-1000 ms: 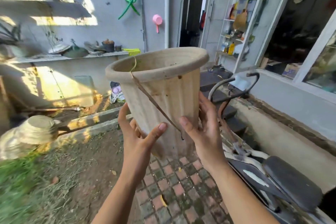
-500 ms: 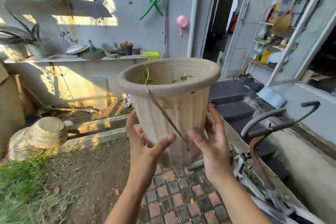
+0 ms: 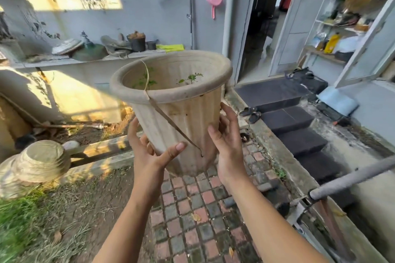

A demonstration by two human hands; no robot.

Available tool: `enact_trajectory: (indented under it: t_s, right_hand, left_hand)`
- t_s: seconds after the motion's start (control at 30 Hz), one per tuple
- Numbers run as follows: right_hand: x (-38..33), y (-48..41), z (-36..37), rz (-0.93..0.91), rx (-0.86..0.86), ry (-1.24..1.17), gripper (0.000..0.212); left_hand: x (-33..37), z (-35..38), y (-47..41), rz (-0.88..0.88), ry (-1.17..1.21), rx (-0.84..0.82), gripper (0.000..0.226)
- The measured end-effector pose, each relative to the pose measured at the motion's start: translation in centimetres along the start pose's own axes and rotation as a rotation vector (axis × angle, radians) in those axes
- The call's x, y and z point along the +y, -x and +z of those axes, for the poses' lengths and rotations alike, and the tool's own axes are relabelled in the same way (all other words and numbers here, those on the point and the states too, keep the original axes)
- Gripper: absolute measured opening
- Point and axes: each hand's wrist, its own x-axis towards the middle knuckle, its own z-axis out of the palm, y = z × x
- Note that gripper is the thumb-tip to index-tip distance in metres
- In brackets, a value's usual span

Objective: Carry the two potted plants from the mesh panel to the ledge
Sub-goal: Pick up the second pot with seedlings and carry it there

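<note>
I hold a large, dirty, cream ribbed plastic pot [image 3: 188, 117] in the air in front of me, with small green sprouts inside and a dry brown leaf hanging over its rim. My left hand [image 3: 149, 151] grips its lower left side, thumb across the front. My right hand [image 3: 227, 141] presses on its lower right side. The pot tilts slightly toward me. Beyond it, a grey concrete ledge [image 3: 64, 62] runs along the wall. No mesh panel is in view.
The ledge carries a black pot [image 3: 136, 42], lids and a yellow cloth [image 3: 171, 47]. Upturned stacked pots [image 3: 40, 160] lie at left on the soil. Brick paving [image 3: 192, 209] is underfoot. Dark steps [image 3: 286, 117] rise to a doorway at right; a bicycle handlebar [image 3: 350, 179] juts in.
The view has swung left and come closer to the wall; the ledge looms larger. The bicycle has slid toward the right edge. The pot stays in both hands, now tilted so its inside shows.
</note>
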Motion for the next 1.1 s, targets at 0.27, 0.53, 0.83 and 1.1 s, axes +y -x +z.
enact_trajectory:
  t_s: [0.27,0.53,0.83,1.1]
  right_hand:
    - [6.3,-15.0,0.0,0.068,-0.131,-0.011,0.062]
    - [18.7,-27.7,2.3,0.234,-0.186,0.036,0.067]
    - [40.5,-40.8,2.2,0.362,-0.042,0.039,0.065]
    - [66.8,-45.9,-4.8,0.415,-0.016,0.009,0.037]
  left_hand:
    - [-5.1,2.2,-12.2,-0.033,-0.052,0.130,0.118]
    - [-13.9,-1.0,-26.3,-0.161,-0.057,0.127,0.108]
    - [-33.4,-4.7,-43.6,-0.326,-0.061,0.080,0.114]
    - [-60.8,-8.9,-49.7,-0.383,-0.119,0.068,0.107]
